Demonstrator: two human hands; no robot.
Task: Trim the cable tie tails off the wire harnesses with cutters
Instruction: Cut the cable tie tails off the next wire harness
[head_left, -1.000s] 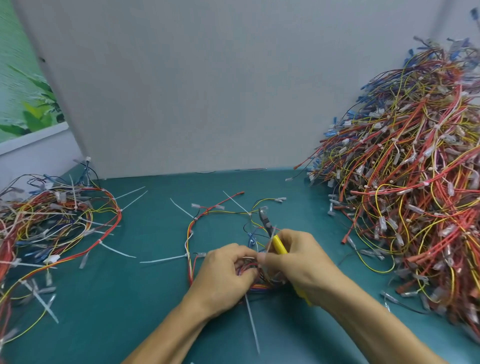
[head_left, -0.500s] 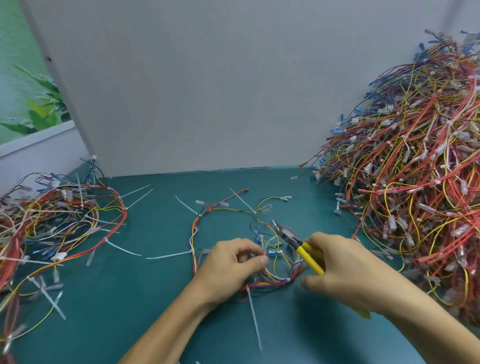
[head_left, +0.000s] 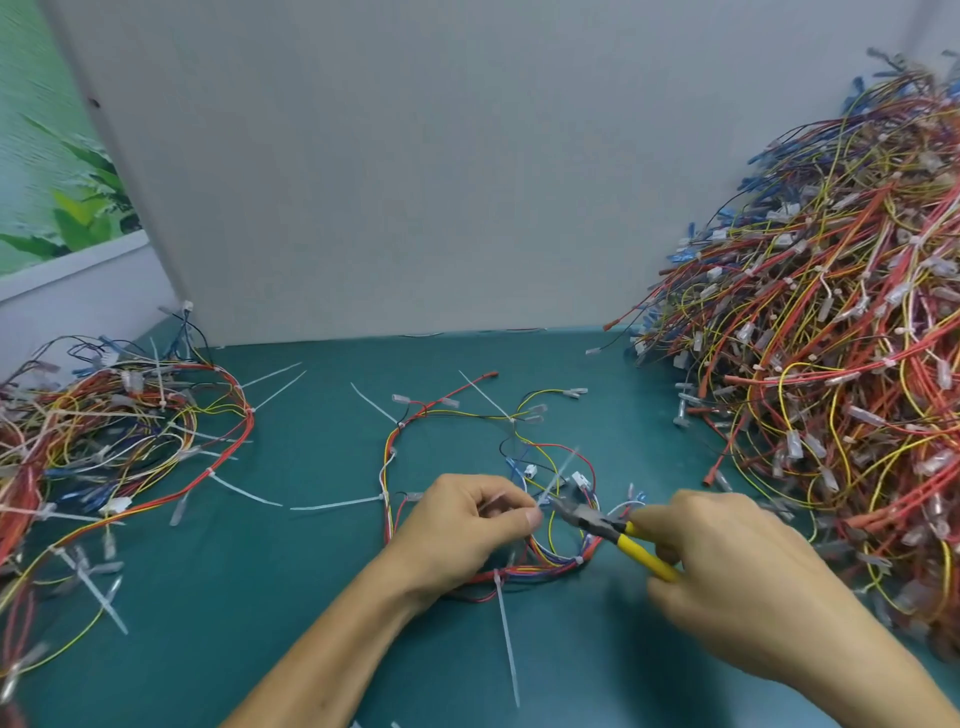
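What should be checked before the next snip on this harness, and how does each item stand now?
1. Left hand holds the harness steady: ok.
2. Right hand grips the cutters by the yellow handles: ok.
3. Tie tail between the blades: cannot tell, blurred.
4. Left thumb away from the cutter tip: not ok, it lies close beside it.
5. Other tails trimmed: not ok, a long tail sticks out toward the person.
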